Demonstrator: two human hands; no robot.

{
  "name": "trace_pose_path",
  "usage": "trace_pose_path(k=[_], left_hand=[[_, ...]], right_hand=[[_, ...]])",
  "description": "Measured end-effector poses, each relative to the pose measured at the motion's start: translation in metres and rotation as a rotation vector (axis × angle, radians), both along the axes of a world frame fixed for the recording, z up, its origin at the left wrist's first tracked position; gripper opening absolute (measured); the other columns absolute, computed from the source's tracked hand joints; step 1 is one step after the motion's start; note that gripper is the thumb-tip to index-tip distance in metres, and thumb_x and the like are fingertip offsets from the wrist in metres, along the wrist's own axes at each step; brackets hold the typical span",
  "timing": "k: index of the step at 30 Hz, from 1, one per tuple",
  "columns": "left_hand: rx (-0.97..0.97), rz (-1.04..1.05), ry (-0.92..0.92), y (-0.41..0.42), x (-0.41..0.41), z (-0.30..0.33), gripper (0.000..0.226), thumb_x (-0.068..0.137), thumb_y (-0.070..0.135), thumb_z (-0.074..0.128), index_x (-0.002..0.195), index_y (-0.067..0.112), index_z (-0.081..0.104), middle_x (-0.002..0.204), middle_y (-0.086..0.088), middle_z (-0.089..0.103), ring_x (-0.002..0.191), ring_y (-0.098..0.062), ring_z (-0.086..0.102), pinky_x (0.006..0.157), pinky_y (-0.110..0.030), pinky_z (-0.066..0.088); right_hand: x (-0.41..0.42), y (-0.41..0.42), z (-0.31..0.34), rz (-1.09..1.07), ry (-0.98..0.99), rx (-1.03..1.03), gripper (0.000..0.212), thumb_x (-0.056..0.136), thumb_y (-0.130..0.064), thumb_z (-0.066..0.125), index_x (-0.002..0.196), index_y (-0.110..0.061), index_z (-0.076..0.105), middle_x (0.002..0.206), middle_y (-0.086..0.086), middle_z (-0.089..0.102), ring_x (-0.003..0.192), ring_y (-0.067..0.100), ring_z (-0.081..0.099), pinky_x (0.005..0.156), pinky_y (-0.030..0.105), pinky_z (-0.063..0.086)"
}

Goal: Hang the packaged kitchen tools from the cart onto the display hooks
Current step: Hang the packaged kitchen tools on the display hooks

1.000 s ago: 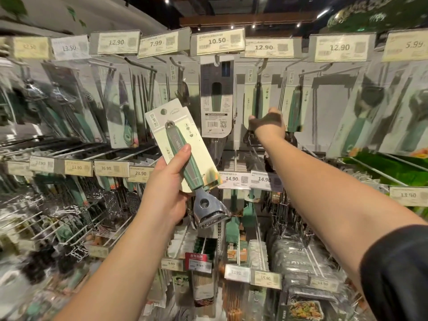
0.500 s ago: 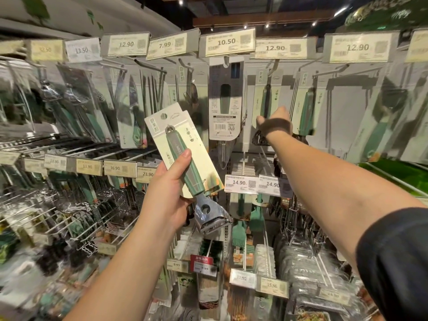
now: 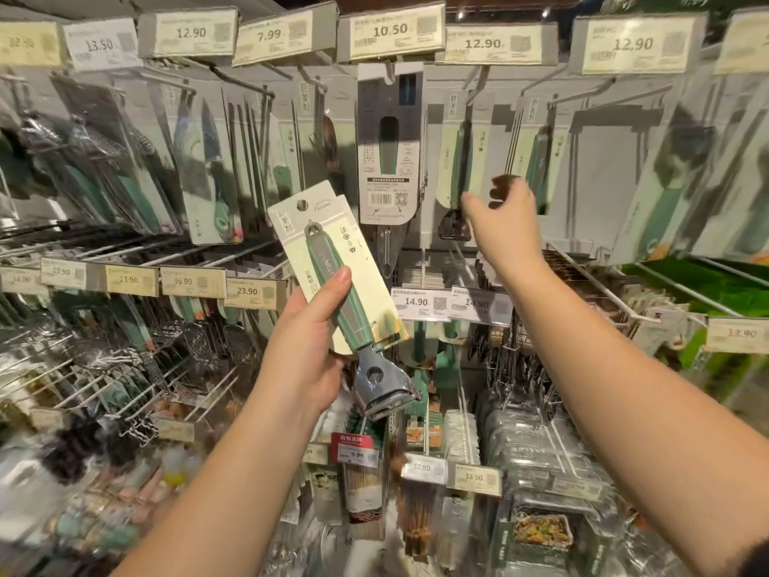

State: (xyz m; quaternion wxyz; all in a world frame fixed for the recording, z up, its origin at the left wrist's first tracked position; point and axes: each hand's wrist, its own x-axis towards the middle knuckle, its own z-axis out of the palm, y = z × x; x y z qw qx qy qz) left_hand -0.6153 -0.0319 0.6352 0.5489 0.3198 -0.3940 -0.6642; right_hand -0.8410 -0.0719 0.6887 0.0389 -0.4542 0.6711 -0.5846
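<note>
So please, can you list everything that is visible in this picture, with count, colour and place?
packaged peeler: one, green handle, steel head, cream card; centre, held up before the rack.
hanging packaged tools: many, green and grey, mostly cream cards; top row of hooks.
grey-backed pack: one; under the 10.50 tag.
upper price tags: several, pale; along the top.
middle price tags: several, white or yellowish; mid rack.
graters: a few, steel; lower left hooks.
clear wrapped packs: many; lower right.
red 9.99 tag: one; bottom centre.
left hand: grips the peeler's handle, thumb on front.
right hand: raised at the top row, fingers curled, blurred.
</note>
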Motion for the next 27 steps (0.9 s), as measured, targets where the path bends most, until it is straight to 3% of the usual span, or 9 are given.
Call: trace_pose_path(k=[4,8,11,14,21,27], left_hand=[[0.009,-0.065,-0.015,0.006,-0.009,-0.01,0.041,0.092,0.028,0.067,0.133,0.027,0.059,0.116,0.006,0.075,0.109,-0.017,0.07,0.089,-0.043,0.053],[0.024,-0.092,-0.003,0.014,-0.023,-0.018,0.03,0.096,0.017,0.064,0.126,0.017,0.064,0.107,-0.002,0.077,0.09,-0.016,0.076,0.065,-0.028,0.059],[0.031,-0.109,-0.018,0.019,-0.034,-0.026,0.029,0.095,0.014,0.065,0.124,0.015,0.066,0.109,-0.005,0.077,0.098,-0.02,0.074,0.078,-0.032,0.061],[0.034,-0.149,-0.026,0.025,-0.04,-0.034,0.032,0.094,0.015,0.066,0.126,0.016,0.065,0.112,-0.004,0.076,0.103,-0.022,0.073,0.084,-0.033,0.06],[-0.021,-0.2,-0.104,0.033,-0.052,-0.048,0.034,0.094,0.017,0.068,0.128,0.019,0.064,0.112,0.001,0.076,0.101,-0.014,0.073,0.076,-0.023,0.057],[0.016,-0.323,-0.111,0.038,-0.059,-0.049,0.032,0.097,0.027,0.065,0.128,0.023,0.063,0.116,0.001,0.075,0.11,-0.02,0.07,0.094,-0.041,0.054]], right_hand=[[0.045,0.082,-0.024,0.271,0.044,0.079,0.036,0.095,-0.039,0.063,0.128,-0.028,0.054,0.116,-0.017,0.06,0.1,-0.008,0.058,0.08,0.014,0.05],[0.08,0.116,-0.06,0.376,0.187,0.254,0.062,0.085,-0.049,0.07,0.139,-0.032,0.047,0.134,-0.018,0.051,0.118,-0.004,0.051,0.099,0.022,0.045],[0.084,0.12,-0.079,0.293,0.264,0.288,0.077,0.082,-0.05,0.073,0.147,-0.026,0.041,0.14,-0.013,0.045,0.129,0.003,0.041,0.107,0.02,0.032],[0.082,0.123,-0.089,0.232,0.257,0.269,0.079,0.081,-0.046,0.076,0.148,-0.026,0.04,0.139,-0.01,0.046,0.128,0.005,0.042,0.107,0.023,0.036],[0.077,0.136,-0.1,0.159,0.232,0.319,0.059,0.084,-0.046,0.07,0.138,-0.035,0.049,0.121,-0.014,0.051,0.098,0.003,0.06,0.078,0.028,0.054],[0.056,0.144,-0.103,0.112,0.048,0.315,0.033,0.089,-0.037,0.066,0.12,-0.037,0.056,0.094,-0.018,0.066,0.074,-0.001,0.064,0.055,0.016,0.046]])
